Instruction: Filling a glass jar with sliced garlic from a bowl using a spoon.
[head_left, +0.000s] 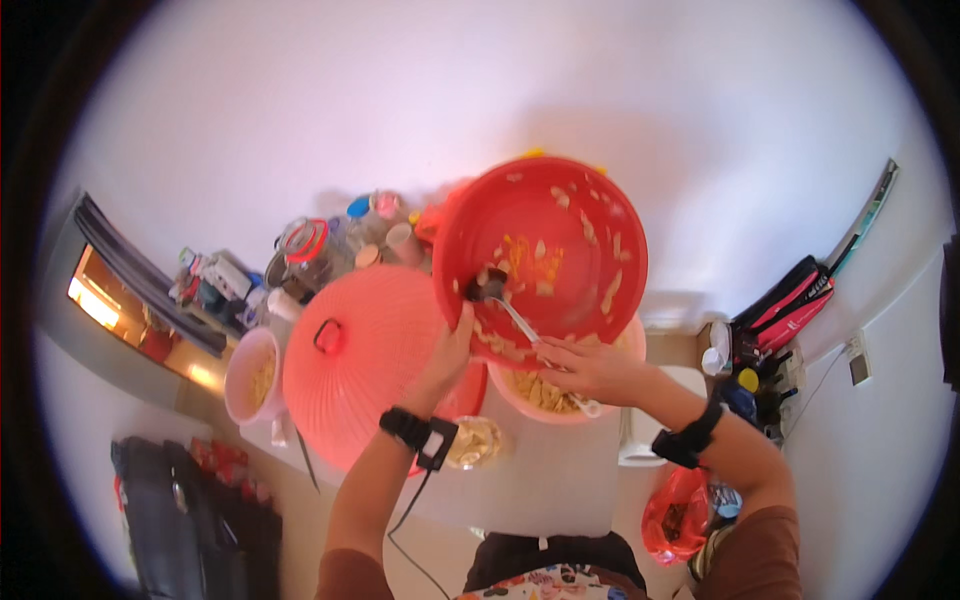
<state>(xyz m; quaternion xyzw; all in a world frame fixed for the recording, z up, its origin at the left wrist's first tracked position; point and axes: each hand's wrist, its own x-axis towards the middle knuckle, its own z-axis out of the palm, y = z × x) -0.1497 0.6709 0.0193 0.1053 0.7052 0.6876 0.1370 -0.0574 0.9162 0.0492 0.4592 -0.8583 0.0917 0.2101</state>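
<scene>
My left hand (456, 345) grips the lower left rim of a large red plastic basin (525, 195), which is tilted so its inside faces me. Pale food pieces and some orange-yellow bits cling to its inner surface. In my right hand (589, 369) is the handle of a metal spoon or ladle (517, 319); its dark bowl rests near the basin's lower left wall. Below the basin, partly hidden by it and my right hand, stands a pink bowl (501, 386) with pale sliced food (544, 394) and a white handle (587, 407) at its edge.
A pink mesh food cover (367, 352) stands left on the white table (540, 480), near a small dish of pale food (474, 442). Farther left is a pink tub (234, 375). Jars and cups (405, 241) crowd the back left. A white container (660, 420) is at right.
</scene>
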